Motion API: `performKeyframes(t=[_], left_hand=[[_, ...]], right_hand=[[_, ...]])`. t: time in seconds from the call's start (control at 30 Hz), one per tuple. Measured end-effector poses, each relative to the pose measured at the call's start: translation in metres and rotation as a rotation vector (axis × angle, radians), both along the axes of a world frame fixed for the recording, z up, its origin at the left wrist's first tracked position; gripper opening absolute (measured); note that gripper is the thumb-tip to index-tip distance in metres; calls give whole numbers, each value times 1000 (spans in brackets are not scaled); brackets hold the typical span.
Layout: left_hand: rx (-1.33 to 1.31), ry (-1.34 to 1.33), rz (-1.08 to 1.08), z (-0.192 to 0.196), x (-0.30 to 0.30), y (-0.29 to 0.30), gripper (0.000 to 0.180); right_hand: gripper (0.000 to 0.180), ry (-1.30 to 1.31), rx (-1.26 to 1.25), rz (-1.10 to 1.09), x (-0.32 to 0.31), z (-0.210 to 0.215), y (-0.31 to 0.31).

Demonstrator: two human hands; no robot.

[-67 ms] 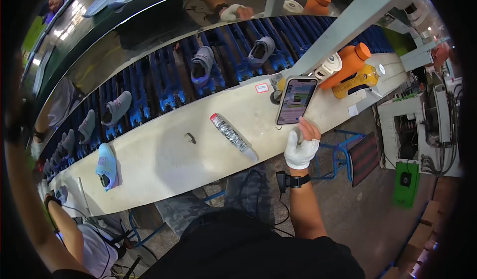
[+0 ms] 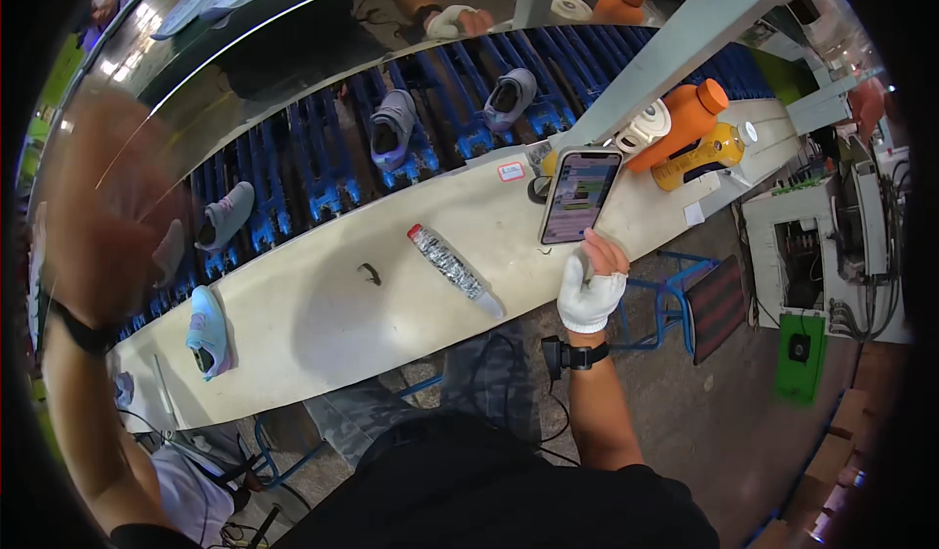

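My left hand point(image 2: 117, 207) is raised at the far left, bare and smeared by motion, in front of the conveyor; its fingers cannot be made out. My right hand point(image 2: 593, 290), in a white glove with bare fingertips, is at the table's near edge with its fingers stretched and nothing held. Its fingertips are at the lower corner of a smartphone point(image 2: 581, 197) that stands tilted with a lit screen. Left of the phone lies a pen-shaped tool point(image 2: 452, 270) wrapped in patterned tape, with a red end. A light blue shoe point(image 2: 206, 332) rests farther left on the table.
Blue conveyor slats point(image 2: 323, 158) carry grey shoes point(image 2: 393, 129) along the table's far side. Orange bottle point(image 2: 680, 129), yellow bottle point(image 2: 696, 161) and white-lidded container point(image 2: 646, 129) stand behind the phone, near a grey post point(image 2: 685, 45). A blue-framed stool point(image 2: 719, 309) is at right. Another person sits lower left.
My left hand has swung up and inward from the far left rim into view. The right hand stays at the phone. The view has shifted slightly.
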State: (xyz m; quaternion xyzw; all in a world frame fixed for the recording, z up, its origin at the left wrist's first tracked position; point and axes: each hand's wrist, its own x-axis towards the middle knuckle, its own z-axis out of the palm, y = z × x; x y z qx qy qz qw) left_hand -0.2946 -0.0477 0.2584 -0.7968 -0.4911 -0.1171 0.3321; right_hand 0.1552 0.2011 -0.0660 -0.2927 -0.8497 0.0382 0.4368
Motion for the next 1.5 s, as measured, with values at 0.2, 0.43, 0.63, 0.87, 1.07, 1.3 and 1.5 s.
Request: performKeyframes(t=[0.2, 0.43, 0.63, 0.87, 1.07, 1.3, 1.5], left_hand=[[-737, -719, 494, -168, 81, 154, 58], [-915, -853, 666, -250, 78, 338, 72], [-857, -854, 672, -296, 94, 378, 83], [-582, -1262, 653, -257, 80, 328, 67], [-714, -1287, 553, -174, 85, 146, 69], [-887, -1476, 806, -171, 107, -111, 63], [-337, -1280, 681, -228, 133, -183, 57]], right_hand=[[36, 33, -25, 79, -12, -8, 4], [50, -160, 29, 230, -23, 37, 5], [61, -259, 54, 272, -39, 46, 10], [58, -129, -26, 28, -28, 25, 8], [114, 14, -179, -126, -60, 35, -1], [124, 12, -330, -163, -72, 37, 1], [123, 32, -353, -188, -79, 48, 0]])
